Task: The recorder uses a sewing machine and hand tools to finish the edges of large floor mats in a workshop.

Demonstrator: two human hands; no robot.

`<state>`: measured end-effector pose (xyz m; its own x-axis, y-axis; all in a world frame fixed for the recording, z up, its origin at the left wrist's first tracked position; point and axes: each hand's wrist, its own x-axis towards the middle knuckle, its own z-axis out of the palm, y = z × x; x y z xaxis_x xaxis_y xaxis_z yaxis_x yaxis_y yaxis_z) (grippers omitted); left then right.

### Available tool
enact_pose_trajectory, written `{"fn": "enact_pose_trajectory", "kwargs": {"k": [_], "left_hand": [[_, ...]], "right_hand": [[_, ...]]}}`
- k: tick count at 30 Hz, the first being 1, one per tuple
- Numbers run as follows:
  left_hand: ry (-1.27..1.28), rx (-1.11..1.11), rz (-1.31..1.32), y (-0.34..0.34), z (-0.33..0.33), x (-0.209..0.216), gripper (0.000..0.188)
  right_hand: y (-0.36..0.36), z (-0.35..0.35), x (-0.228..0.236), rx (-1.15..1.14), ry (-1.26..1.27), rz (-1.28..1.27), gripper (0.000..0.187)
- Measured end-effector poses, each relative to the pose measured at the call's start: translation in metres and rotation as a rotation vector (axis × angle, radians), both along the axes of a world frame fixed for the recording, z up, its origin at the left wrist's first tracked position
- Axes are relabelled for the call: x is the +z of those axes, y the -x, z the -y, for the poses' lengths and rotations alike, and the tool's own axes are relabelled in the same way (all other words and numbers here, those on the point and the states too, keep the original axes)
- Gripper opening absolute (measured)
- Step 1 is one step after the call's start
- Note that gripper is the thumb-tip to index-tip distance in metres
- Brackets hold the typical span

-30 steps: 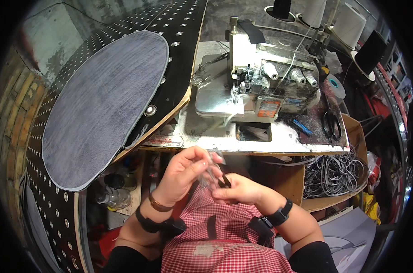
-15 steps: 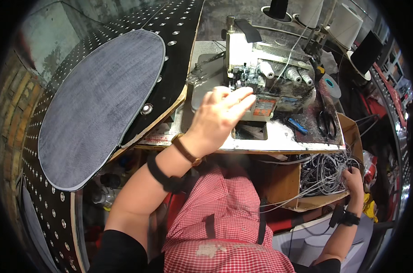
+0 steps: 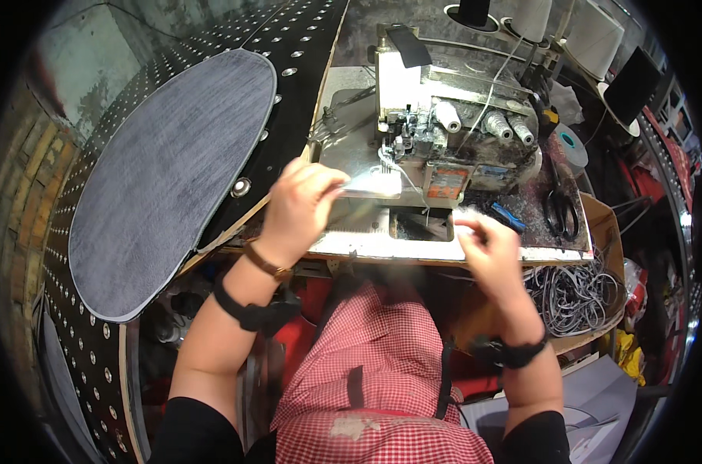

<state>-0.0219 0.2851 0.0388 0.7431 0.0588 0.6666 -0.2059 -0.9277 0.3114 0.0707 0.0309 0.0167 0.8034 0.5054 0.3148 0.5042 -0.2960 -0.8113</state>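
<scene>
An overlock sewing machine (image 3: 459,116), dusty with lint, stands at the back middle of the worktable. My left hand (image 3: 300,205) is closed in a pinch at the left of its bright work plate (image 3: 378,184); what its fingertips hold, if anything, I cannot make out. Beside the rectangular opening (image 3: 420,226) in the tabletop, my right hand (image 3: 491,251) is also pinched closed, with its contents too small to name. A pale thread or strip (image 3: 401,166) trails from the needle area down toward that opening.
A large grey oval fabric piece (image 3: 177,182) lies on the studded black board at left. Black scissors (image 3: 561,215) and a blue-handled tool (image 3: 508,217) rest right of the machine. Below sits a cardboard box of tangled strips (image 3: 571,298). Thread cones (image 3: 594,39) stand behind.
My left hand has drawn back leftward and nearer from the needle area. My right hand has come up from the box of strips to the table's front edge.
</scene>
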Motion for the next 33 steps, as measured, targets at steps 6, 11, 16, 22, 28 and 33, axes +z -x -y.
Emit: {"fn": "enact_pose_trajectory", "kwargs": {"k": [6, 11, 16, 22, 28, 33], "left_hand": [[0.003, 0.122, -0.319, 0.013, -0.006, 0.041, 0.019], [0.034, 0.064, -0.307, -0.021, -0.022, 0.061, 0.021], [0.055, 0.203, -0.326, -0.085, -0.06, 0.051, 0.029], [0.013, 0.235, -0.468, -0.1, -0.062, 0.041, 0.027], [0.169, -0.031, -0.456, -0.095, -0.037, 0.036, 0.023], [0.174, -0.208, -0.5, -0.079, -0.034, 0.033, 0.038]], "right_hand": [[-0.02, -0.081, -0.02, -0.171, 0.031, 0.244, 0.026], [-0.01, -0.089, -0.007, -0.135, -0.105, 0.253, 0.012], [0.039, -0.118, 0.029, 0.335, 0.263, 0.375, 0.025], [0.038, -0.106, 0.011, 0.093, 0.011, 0.361, 0.028], [0.027, -0.131, -0.006, 0.249, 0.173, 0.467, 0.057], [0.03, -0.135, 0.005, 0.36, 0.338, 0.339, 0.054]]}}
